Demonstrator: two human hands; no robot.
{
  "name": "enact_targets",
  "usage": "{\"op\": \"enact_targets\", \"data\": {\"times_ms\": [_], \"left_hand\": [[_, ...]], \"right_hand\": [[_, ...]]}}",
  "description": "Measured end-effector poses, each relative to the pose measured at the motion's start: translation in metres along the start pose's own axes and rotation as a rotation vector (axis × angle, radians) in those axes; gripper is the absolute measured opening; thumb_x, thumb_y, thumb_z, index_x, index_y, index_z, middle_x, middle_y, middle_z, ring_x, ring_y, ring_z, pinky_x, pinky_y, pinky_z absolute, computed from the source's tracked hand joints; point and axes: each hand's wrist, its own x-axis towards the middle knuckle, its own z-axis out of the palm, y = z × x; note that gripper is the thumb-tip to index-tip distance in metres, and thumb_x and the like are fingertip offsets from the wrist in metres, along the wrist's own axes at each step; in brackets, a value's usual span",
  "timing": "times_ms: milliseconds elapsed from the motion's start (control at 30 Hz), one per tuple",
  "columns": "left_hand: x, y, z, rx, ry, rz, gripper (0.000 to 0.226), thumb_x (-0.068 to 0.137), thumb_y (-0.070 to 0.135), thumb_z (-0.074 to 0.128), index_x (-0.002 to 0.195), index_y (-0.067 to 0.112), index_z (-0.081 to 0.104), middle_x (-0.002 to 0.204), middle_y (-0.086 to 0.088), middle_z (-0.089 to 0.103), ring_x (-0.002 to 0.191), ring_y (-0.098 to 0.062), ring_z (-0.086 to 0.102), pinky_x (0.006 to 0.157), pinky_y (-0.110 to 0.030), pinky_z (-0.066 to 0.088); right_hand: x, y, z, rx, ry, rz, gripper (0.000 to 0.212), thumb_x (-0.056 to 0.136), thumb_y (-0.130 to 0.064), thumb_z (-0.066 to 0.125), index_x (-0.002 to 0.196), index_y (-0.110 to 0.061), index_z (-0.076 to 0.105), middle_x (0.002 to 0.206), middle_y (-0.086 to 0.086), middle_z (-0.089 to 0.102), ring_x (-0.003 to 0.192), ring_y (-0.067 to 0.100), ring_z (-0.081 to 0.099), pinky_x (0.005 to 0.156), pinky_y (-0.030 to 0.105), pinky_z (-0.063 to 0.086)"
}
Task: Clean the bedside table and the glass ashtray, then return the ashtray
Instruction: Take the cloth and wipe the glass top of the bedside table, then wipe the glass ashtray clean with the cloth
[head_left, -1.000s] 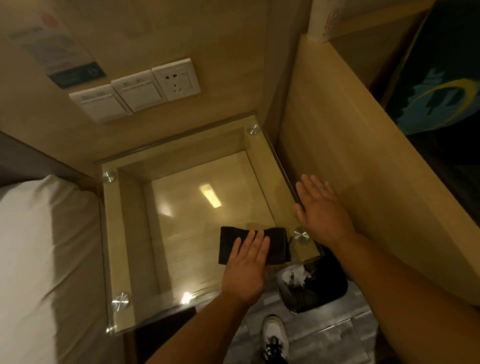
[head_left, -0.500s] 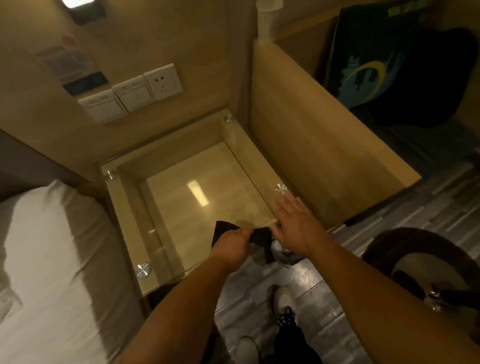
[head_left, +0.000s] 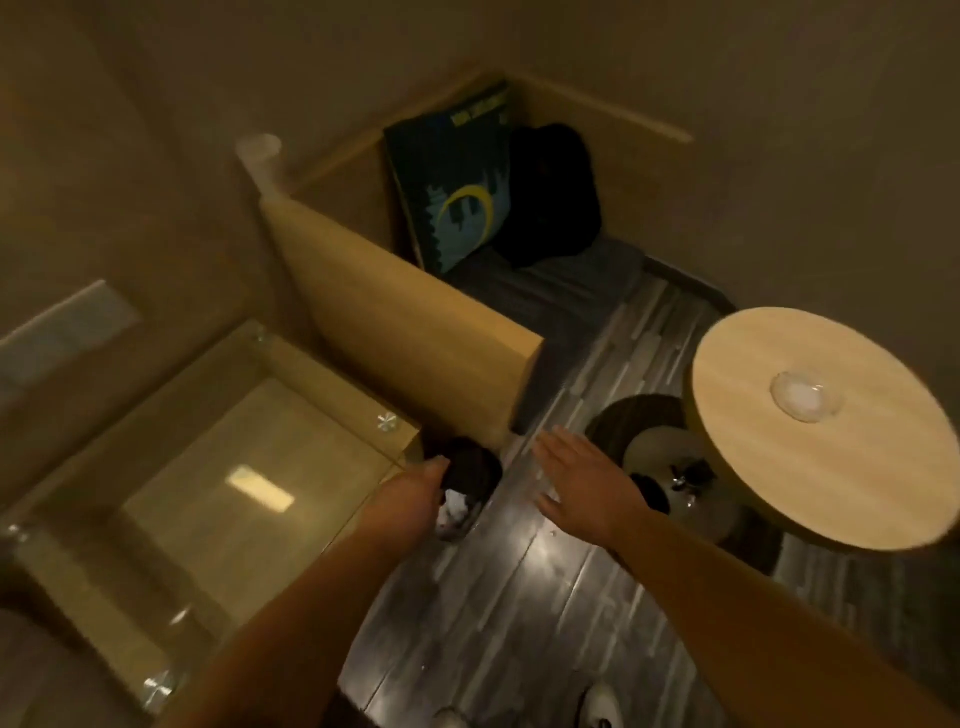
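The left hand (head_left: 410, 491) was closed around a black cloth (head_left: 470, 465), holding it just past the near right corner of the bedside table's glass tabletop (head_left: 208, 467), above a small dark bin (head_left: 460, 514) on the floor that had something pale and crumpled inside. The right hand (head_left: 582, 486) was open and flat, fingers (head_left: 553, 441) spread and extended, holding nothing; it hovered over the dark striped floor (head_left: 519, 597) between the bin and the round wooden table (head_left: 810, 426). The glass ashtray (head_left: 805, 397) sat on that round tabletop, towards its far right side and well apart from both hands; its contents could not be made out through the blur, beyond a pale look in the middle. The bedside table's glass top was bare, showing a bright rectangular reflection of a ceiling light and round metal fixings at its corners. A tall wooden partition (head_left: 415, 332) stood just beside the bedside table on its right. Beyond the partition, a cushion (head_left: 452, 182) with a blue and yellow design leaned upright on a dark seat, with a black cushion (head_left: 556, 192) beside it. A white shoe (head_left: 602, 706) showed at the bottom edge of the view, on the floor.
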Motion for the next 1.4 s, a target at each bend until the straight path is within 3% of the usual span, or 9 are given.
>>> {"op": "enact_targets", "data": {"times_ms": [100,333,600,800,1000,1133,1233,1300,1400], "left_hand": [[0.032,0.052,-0.004,0.079,0.068,0.095,0.053,0.096,0.007,0.044,0.146,0.016,0.031,0.147,-0.009,0.041,0.135,-0.028,0.038,0.11,-0.035,0.031],[0.101,0.204,0.016,0.184,0.078,0.384,0.055,0.097,0.009,0.045,0.148,0.01,0.027,0.154,-0.01,0.032,0.142,-0.024,0.028,0.118,-0.03,0.009],[0.158,0.377,0.1,0.227,-0.001,0.546,0.051,0.096,0.008,0.044,0.145,0.01,0.033,0.153,-0.009,0.034,0.142,-0.022,0.027,0.117,-0.032,0.01],[0.219,0.478,0.173,0.293,-0.005,0.619,0.044,0.09,0.004,0.05,0.133,0.009,0.045,0.134,-0.012,0.051,0.127,-0.027,0.045,0.115,-0.036,0.019],[0.271,0.541,0.25,0.282,0.01,0.617,0.028,0.087,0.002,0.05,0.112,0.013,0.052,0.111,-0.008,0.055,0.1,-0.028,0.053,0.087,-0.036,0.04],[0.283,0.561,0.304,0.386,-0.042,0.675,0.041,0.085,0.009,0.054,0.124,0.014,0.046,0.124,-0.005,0.052,0.111,-0.024,0.049,0.099,-0.037,0.035],[0.275,0.554,0.344,0.507,-0.144,0.673,0.062,0.097,0.04,0.04,0.148,0.008,0.024,0.156,-0.014,0.023,0.143,-0.03,0.021,0.116,-0.046,0.018],[0.268,0.547,0.355,0.553,-0.187,0.68,0.08,0.095,0.056,0.03,0.152,0.005,0.005,0.16,-0.017,-0.002,0.148,-0.031,-0.003,0.119,-0.049,0.0],[0.271,0.537,0.352,0.535,-0.204,0.775,0.09,0.092,0.066,0.024,0.151,0.006,-0.005,0.158,-0.015,-0.015,0.146,-0.028,-0.016,0.117,-0.048,-0.011]], "right_hand": [[-0.036,0.047,-0.013,-0.008,0.072,0.127,0.072,0.094,-0.057,0.022,0.151,-0.014,0.014,0.16,0.008,0.012,0.147,0.023,0.004,0.114,0.037,-0.003],[-0.118,0.158,-0.015,0.092,0.158,0.389,0.068,0.096,-0.053,0.027,0.151,-0.016,0.013,0.16,0.006,0.01,0.146,0.022,0.003,0.119,0.04,0.002],[-0.204,0.302,0.034,0.162,0.126,0.602,0.066,0.097,-0.05,0.031,0.15,-0.011,0.019,0.159,0.01,0.016,0.146,0.027,0.009,0.117,0.04,0.005],[-0.244,0.407,0.07,0.193,0.102,0.651,0.065,0.098,-0.047,0.031,0.15,-0.012,0.018,0.159,0.009,0.016,0.145,0.027,0.01,0.117,0.039,0.005],[-0.259,0.484,0.111,0.264,0.16,0.745,0.063,0.099,-0.042,0.031,0.151,-0.012,0.012,0.16,0.006,0.01,0.147,0.023,0.003,0.113,0.032,-0.007],[-0.267,0.511,0.146,0.343,0.177,0.812,0.063,0.099,-0.04,0.033,0.151,-0.011,0.013,0.16,0.007,0.011,0.147,0.022,0.003,0.115,0.032,-0.004],[-0.271,0.52,0.172,0.387,0.201,0.824,0.063,0.096,-0.041,0.033,0.15,-0.01,0.02,0.158,0.008,0.017,0.146,0.022,0.009,0.116,0.031,-0.002],[-0.271,0.52,0.182,0.414,0.221,0.814,0.064,0.093,-0.041,0.033,0.148,-0.01,0.026,0.157,0.007,0.023,0.146,0.022,0.013,0.117,0.032,0.003],[-0.26,0.516,0.187,0.424,0.261,0.756,0.062,0.091,-0.038,0.041,0.145,-0.01,0.034,0.153,0.008,0.032,0.144,0.022,0.021,0.115,0.03,0.004]]}}
